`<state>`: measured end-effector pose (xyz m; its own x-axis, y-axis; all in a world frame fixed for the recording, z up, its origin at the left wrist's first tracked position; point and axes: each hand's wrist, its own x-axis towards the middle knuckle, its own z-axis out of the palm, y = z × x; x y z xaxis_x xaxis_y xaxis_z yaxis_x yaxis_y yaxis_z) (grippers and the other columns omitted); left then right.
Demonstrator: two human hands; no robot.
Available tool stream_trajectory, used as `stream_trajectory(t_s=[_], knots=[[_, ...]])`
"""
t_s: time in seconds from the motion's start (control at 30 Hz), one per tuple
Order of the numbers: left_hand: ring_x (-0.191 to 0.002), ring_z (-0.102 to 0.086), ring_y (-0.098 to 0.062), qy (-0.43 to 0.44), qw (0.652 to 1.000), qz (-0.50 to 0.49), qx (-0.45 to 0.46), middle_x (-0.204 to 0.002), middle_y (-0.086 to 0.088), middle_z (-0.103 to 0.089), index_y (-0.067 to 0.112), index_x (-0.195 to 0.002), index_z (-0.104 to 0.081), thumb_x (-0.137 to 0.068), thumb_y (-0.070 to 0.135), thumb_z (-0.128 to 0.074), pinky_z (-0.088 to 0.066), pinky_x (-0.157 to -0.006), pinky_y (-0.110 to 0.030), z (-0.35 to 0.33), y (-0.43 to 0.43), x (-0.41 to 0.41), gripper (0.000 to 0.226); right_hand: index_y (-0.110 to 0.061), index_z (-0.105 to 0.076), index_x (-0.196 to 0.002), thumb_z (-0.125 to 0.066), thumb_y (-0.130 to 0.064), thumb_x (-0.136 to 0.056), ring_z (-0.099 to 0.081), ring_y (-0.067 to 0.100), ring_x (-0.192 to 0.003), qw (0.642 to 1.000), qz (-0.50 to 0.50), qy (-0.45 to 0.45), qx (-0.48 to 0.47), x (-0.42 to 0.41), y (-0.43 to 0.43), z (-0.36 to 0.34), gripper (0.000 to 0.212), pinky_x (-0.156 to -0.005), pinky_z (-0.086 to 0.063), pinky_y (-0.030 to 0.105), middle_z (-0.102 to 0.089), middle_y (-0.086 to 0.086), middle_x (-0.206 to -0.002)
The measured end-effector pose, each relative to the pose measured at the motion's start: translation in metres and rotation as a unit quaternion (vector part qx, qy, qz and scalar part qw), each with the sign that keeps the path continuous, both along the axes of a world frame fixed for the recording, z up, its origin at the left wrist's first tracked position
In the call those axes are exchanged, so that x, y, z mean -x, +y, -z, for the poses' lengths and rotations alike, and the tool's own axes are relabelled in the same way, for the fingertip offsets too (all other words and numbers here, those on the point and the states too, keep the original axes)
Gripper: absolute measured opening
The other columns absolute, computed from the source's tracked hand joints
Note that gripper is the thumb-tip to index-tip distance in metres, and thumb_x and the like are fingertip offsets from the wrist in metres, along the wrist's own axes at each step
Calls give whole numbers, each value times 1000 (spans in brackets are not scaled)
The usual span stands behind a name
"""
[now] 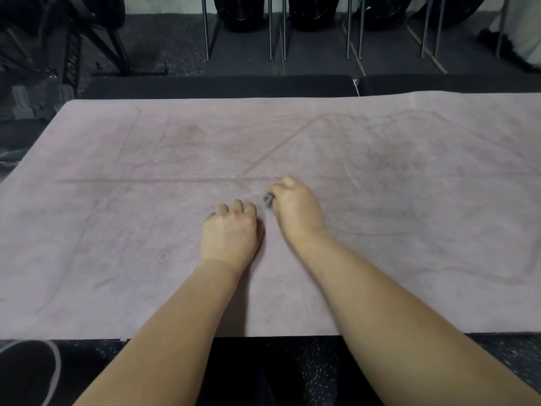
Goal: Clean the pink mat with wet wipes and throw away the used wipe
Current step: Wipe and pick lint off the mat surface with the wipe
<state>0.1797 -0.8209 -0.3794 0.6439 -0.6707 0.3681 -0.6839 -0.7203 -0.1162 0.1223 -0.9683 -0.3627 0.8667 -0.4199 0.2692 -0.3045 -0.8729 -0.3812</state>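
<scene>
The pink mat (380, 177) is lying flat on the dark speckled floor (316, 373), filling most of the view from left to right. Its surface is showing faint printed lines and some darker smudges, with a long straight line running across the middle.

Both hands are resting on the mat near its centre, just beside each other. The left hand (231, 232) is sitting knuckles up, its fingers (237, 208) curling under into a loose fist against the mat; nothing is showing inside it. The right hand (295, 209) is lying just beyond and to the right, its fingers closing down around a small, dark grey, crumpled wipe (268, 199). Only a little of the wipe is peeking out at the left edge of that hand, pressing onto the mat close to where the printed lines are crossing. Both forearms are reaching in bare from the near edge.

At the lower left corner a dark shoe with a pale sole (32, 373) is standing on the floor beside the mat. Beyond the far edge, thin metal legs (206, 27) are rising from the floor, with dark round shapes behind them.
</scene>
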Motion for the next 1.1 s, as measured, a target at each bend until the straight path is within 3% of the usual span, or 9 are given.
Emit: stream_trajectory(t_s=[0.1, 0.3, 0.4, 0.57, 0.67, 0.77, 0.97, 1.1], knots=[[-52, -50, -29, 1, 1000, 0, 9, -63, -9, -52, 12, -68, -56, -70, 15, -75, -22, -50, -30, -2, -2, 0, 20, -15, -76, -93, -67, -15, -84, -64, 37, -81, 993, 114, 11, 18, 20, -57, 1, 13, -66, -47, 36, -66, 15, -94], [-58, -52, -30, 5, 999, -4, 46, -67, -9, -54, 10, -71, -58, -78, 20, -65, -28, -52, -31, -1, -3, -2, 14, -14, -76, -111, -63, -13, -91, -64, 40, -99, 948, 317, 0, -9, 61, -120, -2, 24, -83, -50, 40, -71, 21, -105], [-65, -57, -33, 29, 998, -29, 54, -71, -10, -59, 9, -75, -61, -79, 22, -68, -36, -56, -36, -5, -7, -10, 15, -15, -78, -106, -61, -13, -90, -65, 38, -94, 957, 286, -17, -39, 31, -86, 0, 23, -79, -50, 39, -71, 18, -102], [-81, -60, -36, 58, 996, -45, 51, -85, -12, -65, 10, -85, -65, -84, 28, -67, -44, -69, -43, -8, -14, -22, 18, -18, -77, -91, -65, -14, -76, -64, 31, -83, 994, 57, -39, -80, -23, 4, 1, 19, -70, -54, 37, -67, 8, -91], [-89, -59, -37, 66, 996, -9, 53, -94, -12, -64, 13, -92, -67, -86, 31, -66, -44, -74, -44, -4, -19, -28, 19, -19, -76, -94, -64, -16, -79, -63, 30, -85, 996, 20, -42, -82, -31, 7, 1, 19, -71, -54, 39, -63, 6, -92], [-92, -57, -37, 68, 997, 10, 35, -100, -11, -61, 14, -93, -66, -84, 32, -66, -43, -75, -44, -1, -26, -33, 21, -17, -74, -89, -63, -16, -80, -62, 32, -81, 997, 51, -31, -41, -22, -33, 5, 14, -68, -52, 39, -62, 9, -89], [-97, -55, -36, 137, 985, -10, 106, -104, -9, -61, 14, -94, -69, -85, 37, -48, -46, -79, -45, 0, -38, -42, 32, -15, -78, -105, -61, -12, -87, -66, 40, -93, 957, 290, -10, -20, 31, -149, 5, 24, -83, -56, 42, -70, 19, -102], [-97, -55, -35, 136, 985, -27, 106, -103, -8, -61, 14, -95, -68, -84, 39, -46, -44, -79, -44, -1, -44, -42, 34, -15, -78, -106, -60, -11, -90, -67, 39, -94, 952, 302, -22, -39, 15, -126, -1, 24, -81, -53, 41, -72, 19, -101]])
